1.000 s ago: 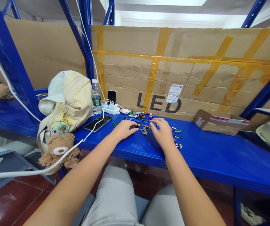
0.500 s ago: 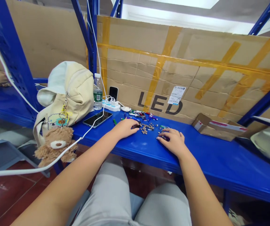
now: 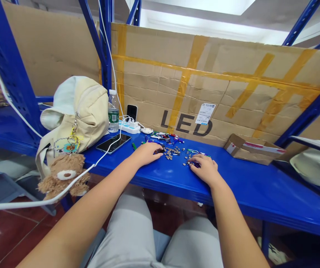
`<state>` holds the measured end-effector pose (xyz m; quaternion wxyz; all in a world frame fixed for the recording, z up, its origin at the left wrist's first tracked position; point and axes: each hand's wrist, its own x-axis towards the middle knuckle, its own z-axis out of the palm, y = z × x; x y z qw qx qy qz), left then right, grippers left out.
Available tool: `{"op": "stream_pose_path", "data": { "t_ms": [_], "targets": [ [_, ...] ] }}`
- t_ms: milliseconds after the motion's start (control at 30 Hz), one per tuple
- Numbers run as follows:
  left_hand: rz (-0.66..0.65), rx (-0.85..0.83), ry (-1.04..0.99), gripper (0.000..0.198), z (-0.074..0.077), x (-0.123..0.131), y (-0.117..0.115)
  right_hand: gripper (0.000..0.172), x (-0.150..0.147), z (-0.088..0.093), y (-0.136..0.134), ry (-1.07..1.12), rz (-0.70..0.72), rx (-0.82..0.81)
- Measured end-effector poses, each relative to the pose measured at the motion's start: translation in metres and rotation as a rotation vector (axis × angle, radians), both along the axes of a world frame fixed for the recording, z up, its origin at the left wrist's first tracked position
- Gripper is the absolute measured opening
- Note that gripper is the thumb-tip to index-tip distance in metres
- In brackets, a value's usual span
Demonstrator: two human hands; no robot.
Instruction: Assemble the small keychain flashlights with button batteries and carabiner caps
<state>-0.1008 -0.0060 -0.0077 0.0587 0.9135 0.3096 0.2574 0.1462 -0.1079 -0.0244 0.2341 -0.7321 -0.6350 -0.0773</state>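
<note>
A loose pile of small round brownish pieces (image 3: 172, 153) lies on the blue tabletop (image 3: 173, 173) between my hands. My left hand (image 3: 148, 154) rests at the pile's left edge, thumb and fingers apart and curved around dark pieces. At the right, my right hand (image 3: 204, 167) rests on the table with fingers curled inward and thumb close to the index finger. Small dark and shiny pieces show at and under its fingertips; what it grips is too small to name. Coloured slender metallic pieces (image 3: 165, 138) are heaped behind the pile, and green and blue ones (image 3: 195, 152) lie beyond my right hand.
Left are a cream backpack (image 3: 90, 108) with a teddy-bear charm (image 3: 66, 173), a phone (image 3: 114, 143), a water bottle (image 3: 113, 111) and a power strip (image 3: 129, 127). A white cable crosses nearby. An open cardboard box (image 3: 253, 149) stands right; a cardboard panel (image 3: 149, 85) backs the table.
My right hand's thumb and index finger have drawn closer together, and several small round pieces now show by its fingertips. My left hand stays at the pile. The camera view has shifted slightly.
</note>
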Motion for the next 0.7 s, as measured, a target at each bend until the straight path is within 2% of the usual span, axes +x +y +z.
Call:
{"op": "stream_pose_path", "data": {
  "t_ms": [133, 700],
  "targets": [
    [-0.014, 0.007, -0.002, 0.031, 0.001, 0.000, -0.001, 0.032, -0.001, -0.001, 0.001, -0.029, 0.026, -0.011],
    [-0.050, 0.039, 0.003, 0.029, 0.004, -0.003, -0.006, 0.014, -0.012, 0.001, 0.002, -0.106, 0.053, 0.072]
  ]
}}
